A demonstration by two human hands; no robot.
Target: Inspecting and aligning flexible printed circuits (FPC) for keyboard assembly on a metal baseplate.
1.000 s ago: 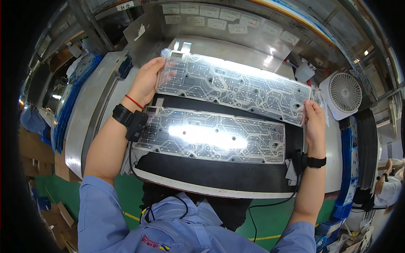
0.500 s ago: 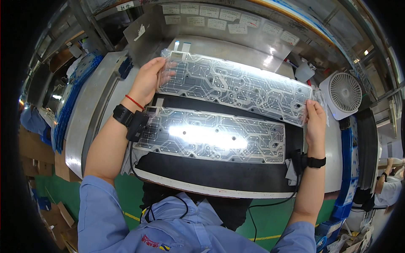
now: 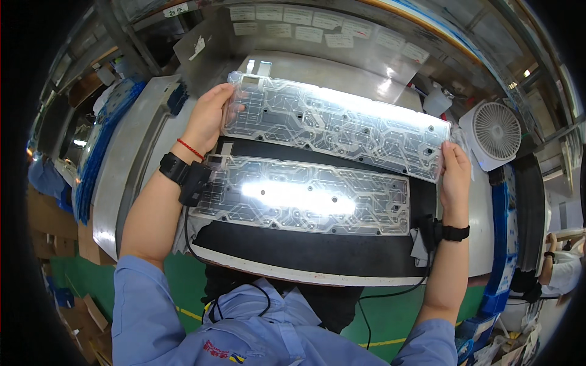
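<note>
at the near edge of the bench, a person in a blue work shirt [image 3: 201, 332] leans over a black mat [image 3: 317, 253] whose pale rim curves toward the body; dark cables [image 3: 366, 308] hang from under it. on the mat lies a clear membrane circuit sheet [image 3: 305, 195], flat, long side running left to right, with bright light glaring off its middle. its left end lies just beside the person's left wrist, which carries a black wrist device [image 3: 183, 174] and a thin red cord; a black band [image 3: 455, 232] circles the right wrist.

above and beyond the lying sheet, a second clear circuit sheet [image 3: 336, 125] is held up between both hands, tilted so that its right end sits lower. the left hand [image 3: 207, 116] grips the sheet's left edge, fingers curled round it near the upper corner. the right hand [image 3: 455, 174] pinches the lower right corner, thumb against the sheet's face. the held sheet's lower edge overlaps the far edge of the black mat in this view; whether it touches is not clear.

farther back, a small white fan [image 3: 493, 133] stands to the right, near the held sheet's right end. a grey metal tray [image 3: 131, 146] runs along the left, and paper labels [image 3: 299, 18] line the shelf at the far side.
</note>
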